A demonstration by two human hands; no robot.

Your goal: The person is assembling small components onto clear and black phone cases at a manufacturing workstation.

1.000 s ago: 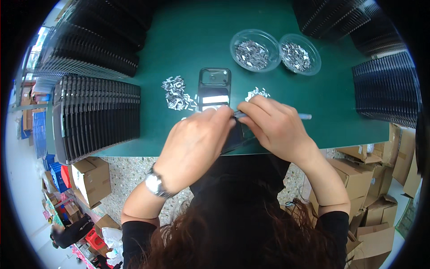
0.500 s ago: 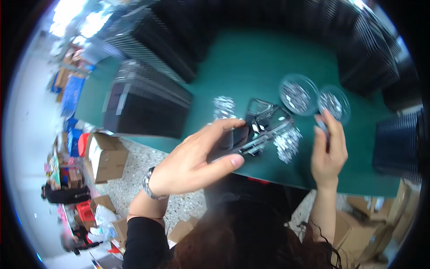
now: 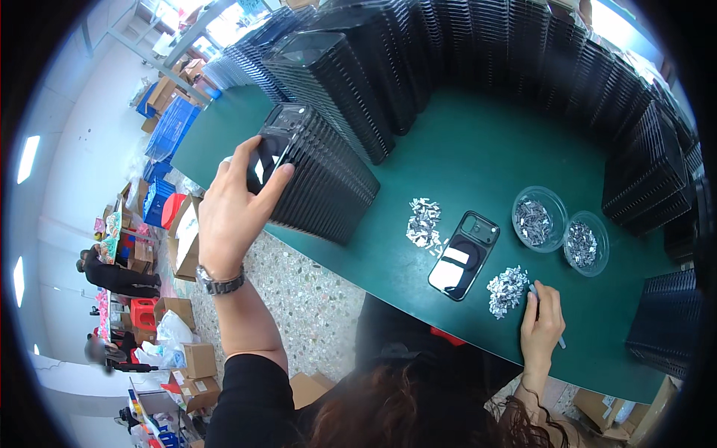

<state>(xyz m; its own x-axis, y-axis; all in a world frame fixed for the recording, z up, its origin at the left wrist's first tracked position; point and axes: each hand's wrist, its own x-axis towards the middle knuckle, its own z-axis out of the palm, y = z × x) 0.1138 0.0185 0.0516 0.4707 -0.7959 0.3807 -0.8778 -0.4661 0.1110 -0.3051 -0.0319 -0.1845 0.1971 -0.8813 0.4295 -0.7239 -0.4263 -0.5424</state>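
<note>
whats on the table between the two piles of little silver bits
In the head view, a black phone case lies flat on the green table between the left pile of silver bits and the right pile.

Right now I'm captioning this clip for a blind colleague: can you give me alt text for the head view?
A person's left hand grips a black phone case at the end of a row of stacked cases on a green table. The right hand holds a thin tool beside a pile of small silver parts, near another phone case and two clear bowls.
</note>
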